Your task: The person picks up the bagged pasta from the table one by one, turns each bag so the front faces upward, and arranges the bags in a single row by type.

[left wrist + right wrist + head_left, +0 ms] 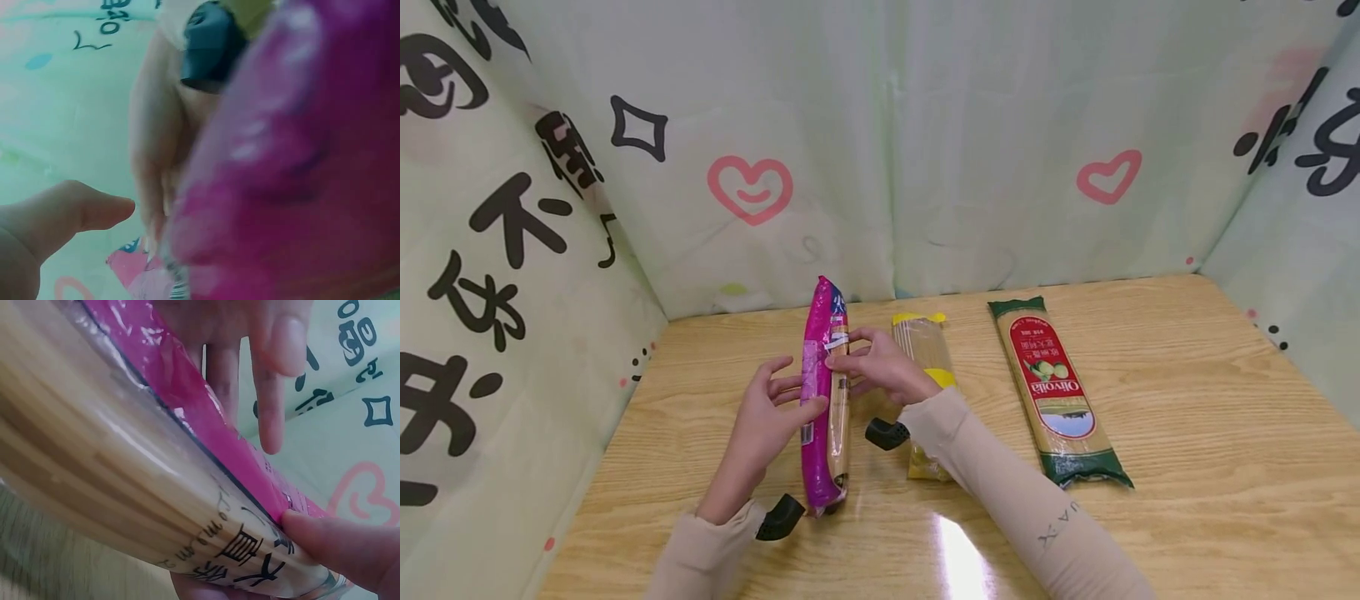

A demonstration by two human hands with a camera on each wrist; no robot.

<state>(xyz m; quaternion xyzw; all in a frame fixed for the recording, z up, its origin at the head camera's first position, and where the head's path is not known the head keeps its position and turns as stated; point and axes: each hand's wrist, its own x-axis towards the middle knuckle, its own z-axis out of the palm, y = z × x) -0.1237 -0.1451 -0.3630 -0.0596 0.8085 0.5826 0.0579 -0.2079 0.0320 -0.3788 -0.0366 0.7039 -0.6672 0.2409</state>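
My right hand (891, 367) pinches the upper part of a magenta pack of dried noodles (814, 433), its thumb on the near side and its fingers behind. Straight pale noodles (94, 462) show through the pack's clear side in the right wrist view. At the pack's left edge, my left hand (762, 427) has its fingers spread and extended. Its thumb (94, 212) stands apart from the fingers in the left wrist view, where the blurred pack fills the right side. Whether the pack's lower end touches the table cannot be told.
A yellow-ended noodle pack (925, 342) lies on the wooden table (1210, 417), partly beneath my right forearm. Farther right lies a green-ended pasta pack (1052, 383) with a red label. Printed curtains (970, 150) stand along the back and sides.
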